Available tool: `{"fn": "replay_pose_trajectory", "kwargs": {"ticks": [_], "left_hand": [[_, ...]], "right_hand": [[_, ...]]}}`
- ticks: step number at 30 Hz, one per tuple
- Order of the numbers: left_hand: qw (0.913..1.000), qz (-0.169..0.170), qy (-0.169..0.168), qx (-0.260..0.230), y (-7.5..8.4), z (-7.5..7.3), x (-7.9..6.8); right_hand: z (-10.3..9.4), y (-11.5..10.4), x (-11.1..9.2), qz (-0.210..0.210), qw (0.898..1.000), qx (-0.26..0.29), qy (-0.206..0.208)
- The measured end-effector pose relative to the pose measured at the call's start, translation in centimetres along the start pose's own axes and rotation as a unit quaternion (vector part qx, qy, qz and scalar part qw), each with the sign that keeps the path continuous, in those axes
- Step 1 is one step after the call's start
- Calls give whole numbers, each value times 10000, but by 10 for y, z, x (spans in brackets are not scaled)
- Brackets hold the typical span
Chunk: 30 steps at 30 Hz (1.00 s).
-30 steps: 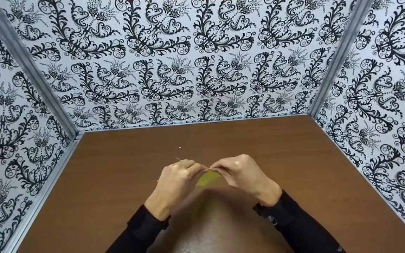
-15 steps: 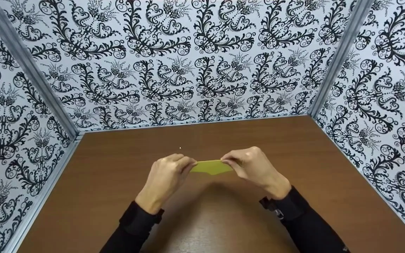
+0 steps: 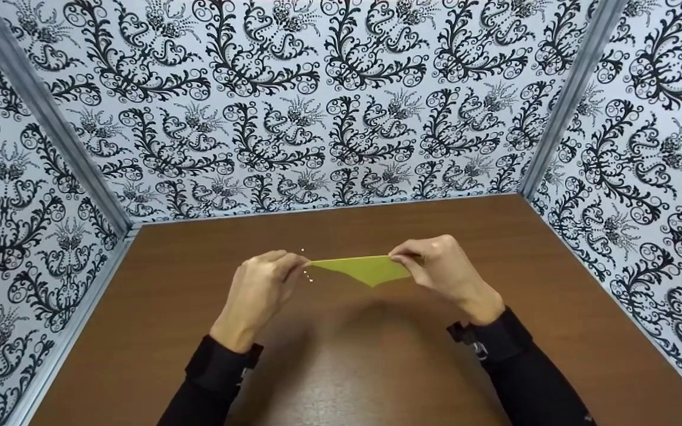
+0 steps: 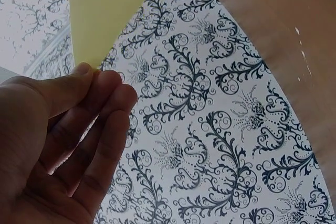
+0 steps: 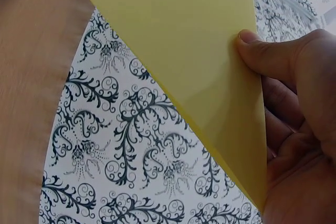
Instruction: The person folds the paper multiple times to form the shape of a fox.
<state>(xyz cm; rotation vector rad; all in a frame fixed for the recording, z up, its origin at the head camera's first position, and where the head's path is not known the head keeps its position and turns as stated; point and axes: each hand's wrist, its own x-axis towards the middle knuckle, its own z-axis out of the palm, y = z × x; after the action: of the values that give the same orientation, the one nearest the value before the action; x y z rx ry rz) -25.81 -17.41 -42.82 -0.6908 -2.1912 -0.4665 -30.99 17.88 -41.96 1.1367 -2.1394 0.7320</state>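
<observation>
A sheet of yellow paper, folded into a triangle, is stretched between my hands above the table, its point hanging down. My left hand pinches the left corner between thumb and fingertips, seen closely in the left wrist view, where the paper narrows to that tip. Farther along the straight upper edge, my right hand grips the paper near its right end. In the right wrist view the right thumb lies flat on the paper, with fingers behind it; two layers show along the slanting edge.
Below the hands spreads a brown wooden table. White walls with black scrollwork rise behind and at both sides, joined by grey corner posts. Small bright specks show on the tabletop by the left hand.
Both hands have moved apart, left hand leftward and right hand rightward, and risen slightly in the head view. More of the yellow paper now shows between them, its lower point visible.
</observation>
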Motion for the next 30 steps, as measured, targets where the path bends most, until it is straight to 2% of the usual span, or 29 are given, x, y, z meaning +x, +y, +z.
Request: {"fn": "replay_pose_trajectory", "kwargs": {"ticks": [9,14,21,26,30], "left_hand": [[9995,-101,229,180,-7,-2,-2],[9988,11,441,189,-4,-2,0],[9983,202,543,82,3,0,2],[9979,421,487,-18,7,6,0],[9981,577,220,48,12,14,-2]], "right_hand": [[-6,6,-5,379,9992,-134,-78],[-7,3,-5,574,9981,-10,-231],[-4,-2,-5,799,9951,244,-537],[0,-5,-5,941,9905,563,-835],[6,-8,-4,1048,9859,785,-1040]]}}
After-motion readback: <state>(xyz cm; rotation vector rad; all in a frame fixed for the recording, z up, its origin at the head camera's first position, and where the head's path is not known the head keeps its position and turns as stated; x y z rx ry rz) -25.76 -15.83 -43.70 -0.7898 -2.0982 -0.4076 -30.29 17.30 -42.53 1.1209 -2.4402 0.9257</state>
